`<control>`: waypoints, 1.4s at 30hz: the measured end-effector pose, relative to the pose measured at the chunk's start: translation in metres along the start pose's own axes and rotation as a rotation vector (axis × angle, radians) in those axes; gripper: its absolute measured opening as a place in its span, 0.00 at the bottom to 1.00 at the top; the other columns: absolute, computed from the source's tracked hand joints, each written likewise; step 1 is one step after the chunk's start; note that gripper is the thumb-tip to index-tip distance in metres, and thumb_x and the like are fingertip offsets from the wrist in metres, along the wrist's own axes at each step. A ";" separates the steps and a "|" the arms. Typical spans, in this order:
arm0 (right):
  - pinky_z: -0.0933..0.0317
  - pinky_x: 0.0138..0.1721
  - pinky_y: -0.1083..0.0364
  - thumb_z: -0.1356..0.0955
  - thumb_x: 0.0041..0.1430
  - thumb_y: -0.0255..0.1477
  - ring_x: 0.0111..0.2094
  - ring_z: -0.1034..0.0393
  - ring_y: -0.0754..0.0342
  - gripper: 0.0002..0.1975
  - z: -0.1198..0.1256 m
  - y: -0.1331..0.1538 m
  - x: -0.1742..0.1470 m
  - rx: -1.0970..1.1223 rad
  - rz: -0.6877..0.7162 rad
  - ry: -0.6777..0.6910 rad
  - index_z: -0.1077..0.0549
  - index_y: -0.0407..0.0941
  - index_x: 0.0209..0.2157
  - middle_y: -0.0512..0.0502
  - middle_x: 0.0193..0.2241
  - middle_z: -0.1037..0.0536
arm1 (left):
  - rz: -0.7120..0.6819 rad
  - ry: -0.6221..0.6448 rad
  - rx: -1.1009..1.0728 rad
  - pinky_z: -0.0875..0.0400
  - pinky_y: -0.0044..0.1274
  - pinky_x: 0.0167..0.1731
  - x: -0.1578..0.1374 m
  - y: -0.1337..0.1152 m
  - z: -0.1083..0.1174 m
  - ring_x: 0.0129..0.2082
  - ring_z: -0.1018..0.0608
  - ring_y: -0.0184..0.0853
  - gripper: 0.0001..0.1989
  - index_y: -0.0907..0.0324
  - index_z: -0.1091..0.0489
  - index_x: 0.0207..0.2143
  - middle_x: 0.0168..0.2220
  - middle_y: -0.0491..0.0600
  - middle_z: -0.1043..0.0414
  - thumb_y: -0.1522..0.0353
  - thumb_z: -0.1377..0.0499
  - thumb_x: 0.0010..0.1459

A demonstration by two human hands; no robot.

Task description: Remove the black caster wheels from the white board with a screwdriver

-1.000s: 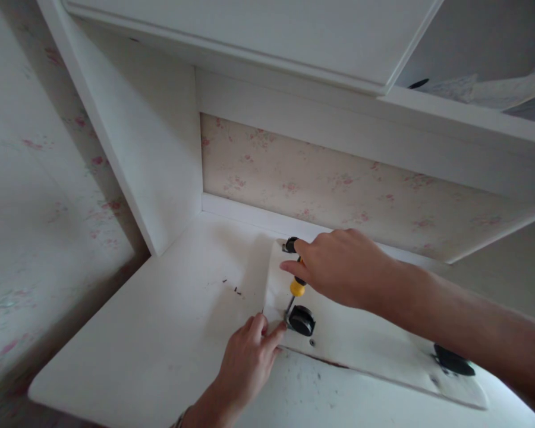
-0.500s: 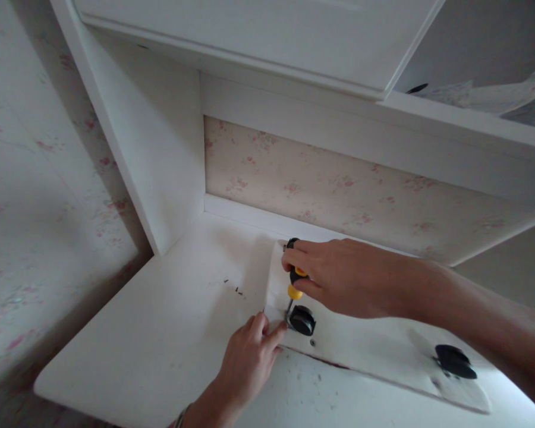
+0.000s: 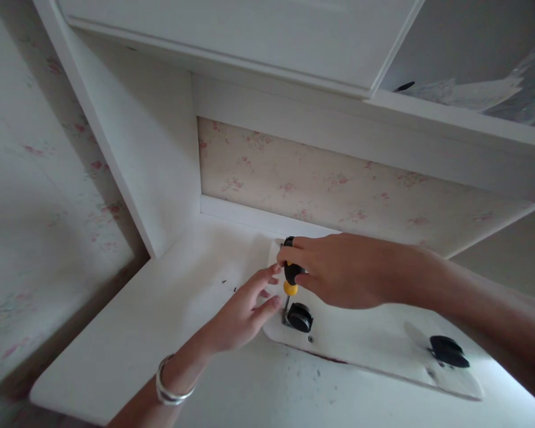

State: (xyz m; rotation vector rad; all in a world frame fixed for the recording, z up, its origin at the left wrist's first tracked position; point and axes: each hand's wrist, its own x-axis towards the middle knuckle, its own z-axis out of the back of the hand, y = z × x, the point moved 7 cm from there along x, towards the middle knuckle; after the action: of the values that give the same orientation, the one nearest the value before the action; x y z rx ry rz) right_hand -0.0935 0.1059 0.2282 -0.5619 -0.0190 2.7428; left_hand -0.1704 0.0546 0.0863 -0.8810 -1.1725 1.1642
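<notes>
The right hand is gripping a yellow-and-black screwdriver, fingers wrapped around its upper part; the shaft is pointing down beside a black caster on the white board. The left hand is hovering empty, half open, just left of the screwdriver.

Left forearm slants in from the near left; left hand loosely spread, thumb apart. Right forearm stretches in from the right; right hand curled in a grip, just beside.
</notes>
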 end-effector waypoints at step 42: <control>0.44 0.26 0.55 0.34 0.54 0.21 0.31 0.30 0.54 0.11 -0.002 0.003 -0.005 -0.169 -0.008 -0.117 0.29 0.44 0.39 0.43 0.39 0.26 | -0.059 0.201 -0.327 0.32 0.30 0.46 0.043 -0.009 -0.028 0.41 0.25 0.36 0.12 0.59 0.31 0.46 0.41 0.51 0.26 0.64 0.45 0.62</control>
State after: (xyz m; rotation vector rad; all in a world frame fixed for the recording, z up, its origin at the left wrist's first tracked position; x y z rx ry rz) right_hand -0.0891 0.1007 0.2280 -0.4424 -0.2835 2.7797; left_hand -0.1416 0.0963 0.0990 -1.1738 -1.2314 0.8254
